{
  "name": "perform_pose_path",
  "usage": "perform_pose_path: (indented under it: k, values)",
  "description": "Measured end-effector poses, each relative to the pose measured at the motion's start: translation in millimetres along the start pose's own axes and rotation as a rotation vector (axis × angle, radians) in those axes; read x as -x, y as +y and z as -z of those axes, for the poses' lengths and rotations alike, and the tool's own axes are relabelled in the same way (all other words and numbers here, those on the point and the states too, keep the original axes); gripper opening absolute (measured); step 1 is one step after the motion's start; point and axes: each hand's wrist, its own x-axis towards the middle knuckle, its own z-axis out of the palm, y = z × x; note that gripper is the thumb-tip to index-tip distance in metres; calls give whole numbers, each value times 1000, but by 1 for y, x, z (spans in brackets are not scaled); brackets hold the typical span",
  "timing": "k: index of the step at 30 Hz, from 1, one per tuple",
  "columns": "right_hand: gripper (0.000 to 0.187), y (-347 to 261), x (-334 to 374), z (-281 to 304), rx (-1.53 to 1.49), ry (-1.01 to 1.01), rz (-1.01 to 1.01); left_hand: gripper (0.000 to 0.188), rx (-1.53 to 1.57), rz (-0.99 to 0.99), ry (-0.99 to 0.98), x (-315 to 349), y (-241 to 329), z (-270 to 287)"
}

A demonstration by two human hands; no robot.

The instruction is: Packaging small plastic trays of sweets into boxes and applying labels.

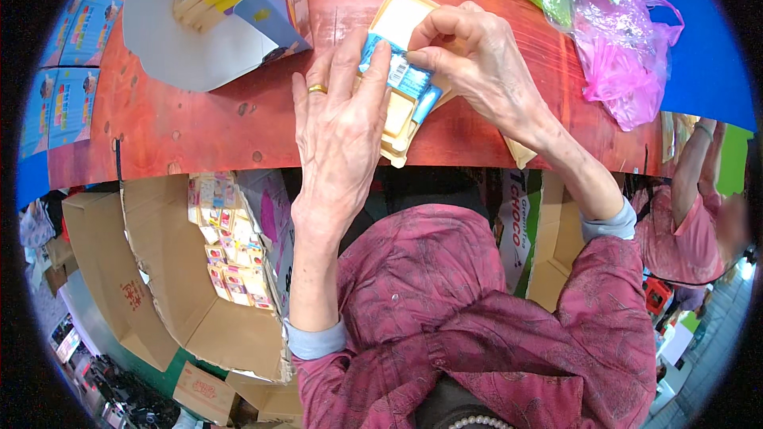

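Note:
A small blue packet (409, 75) with a barcode label lies across a shallow cream tray (401, 17) on the red table. My left hand (343, 107), a gold ring on one finger, is open, its stretched fingers resting over the packet's left side and the tray. My right hand (481, 59) is closed, with thumb and forefinger pinched at the packet's upper right edge. Toward me, more of the cream tray and a smaller blue piece (427, 103) show below the packet. My fingers cover part of the packet.
An opened printed carton (274, 0) stands at the far left. Blue boxes (73, 107) line the left edge. A pink plastic bag (624, 56) lies at the far right. Below the table, a cardboard box (171, 262) holds several small packs (234, 258). Another person (675, 222) is at the right.

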Motion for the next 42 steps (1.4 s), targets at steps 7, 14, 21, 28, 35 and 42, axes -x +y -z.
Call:
perform_pose_path:
  k: [7,14,21,28,35,42]
  values:
    - [19,0,-2,2,-32,-39,33,36,-41,-11,-13,0,-1,-1]
    - [15,1,0,-1,-10,-23,3,39,-48,-7,-29,0,-1,0]
    - [12,8,6,-8,16,69,157,42,21,21,-103,1,-2,1]
    - [11,21,7,-11,96,141,376,42,12,4,-92,2,-5,-1]
    - [24,25,11,-14,332,222,577,40,24,-28,-69,2,-5,-1]
    - [19,34,10,-16,117,179,563,38,72,-45,-48,2,-5,-1]
